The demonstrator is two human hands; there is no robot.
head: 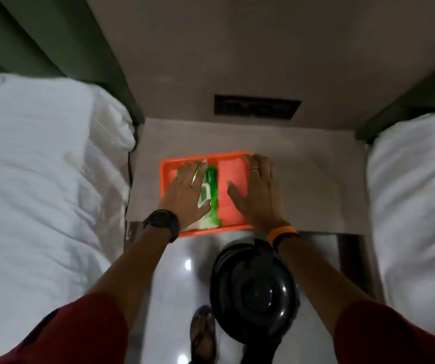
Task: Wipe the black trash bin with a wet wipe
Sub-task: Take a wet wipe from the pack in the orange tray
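A round black trash bin [254,292] with a shiny lid stands on the glossy floor just below the bedside table. On that table sits an orange tray [233,195] holding a green and white pack of wet wipes [209,195]. My left hand [187,193] lies flat on the pack, fingers spread, covering its left part. My right hand [259,190] rests palm-down over the tray's right side, fingers apart, with nothing in it.
White bedding flanks the narrow gap: one bed at the left [40,179], another at the right [416,193]. A dark switch panel [257,106] is set in the wall behind the table. My sandalled foot [202,332] stands beside the bin.
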